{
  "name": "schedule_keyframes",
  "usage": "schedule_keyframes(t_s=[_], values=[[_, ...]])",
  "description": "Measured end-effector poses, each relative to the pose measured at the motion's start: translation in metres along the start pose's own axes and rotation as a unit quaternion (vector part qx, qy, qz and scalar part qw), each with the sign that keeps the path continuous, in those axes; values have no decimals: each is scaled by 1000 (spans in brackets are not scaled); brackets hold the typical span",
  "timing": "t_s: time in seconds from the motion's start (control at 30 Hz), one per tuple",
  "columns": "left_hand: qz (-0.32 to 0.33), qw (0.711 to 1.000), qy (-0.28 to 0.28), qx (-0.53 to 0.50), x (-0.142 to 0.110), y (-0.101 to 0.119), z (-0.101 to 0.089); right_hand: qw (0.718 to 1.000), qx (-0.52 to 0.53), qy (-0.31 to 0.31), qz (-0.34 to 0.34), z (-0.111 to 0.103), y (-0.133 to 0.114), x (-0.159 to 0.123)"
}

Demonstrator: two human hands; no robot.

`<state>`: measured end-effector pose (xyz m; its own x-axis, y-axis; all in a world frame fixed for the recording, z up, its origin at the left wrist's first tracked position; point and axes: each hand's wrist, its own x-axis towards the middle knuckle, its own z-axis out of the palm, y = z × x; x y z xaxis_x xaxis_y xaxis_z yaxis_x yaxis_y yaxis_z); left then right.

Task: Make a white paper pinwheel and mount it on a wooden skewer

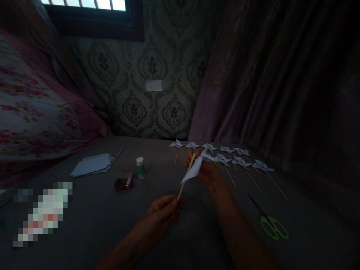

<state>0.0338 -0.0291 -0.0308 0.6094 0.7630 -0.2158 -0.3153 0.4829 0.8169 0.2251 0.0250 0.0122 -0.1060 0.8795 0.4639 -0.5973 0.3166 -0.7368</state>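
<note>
My left hand is closed round the lower part of a thin wooden stick, which slants up and away to the right. At the stick's upper end is a white paper pinwheel, seen edge-on. My right hand is closed on the pinwheel from behind and the right; its fingertips are partly hidden by the paper and stick. Beyond that hand lie several finished-looking pinwheels on sticks, one of them a pinwheel close to my right wrist.
Green-handled scissors lie at the right. To the left are a white-capped green bottle, an open small red box with small metallic bits, a stack of white paper and a loose stick. A patterned wall and curtains border the grey surface.
</note>
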Motion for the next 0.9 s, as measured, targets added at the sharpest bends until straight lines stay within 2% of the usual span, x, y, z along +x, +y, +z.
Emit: schedule_keyframes(t_s=[0.3, 0.7, 0.9], values=[[7, 1000, 0, 3, -3, 2, 4, 999, -3, 40, 15, 3, -2, 0], [2, 1000, 10, -6, 0, 0, 0, 1000, 14, 15, 8, 1, -1, 0], [17, 1000, 10, 2, 1, -1, 0, 999, -6, 40, 10, 2, -1, -1]])
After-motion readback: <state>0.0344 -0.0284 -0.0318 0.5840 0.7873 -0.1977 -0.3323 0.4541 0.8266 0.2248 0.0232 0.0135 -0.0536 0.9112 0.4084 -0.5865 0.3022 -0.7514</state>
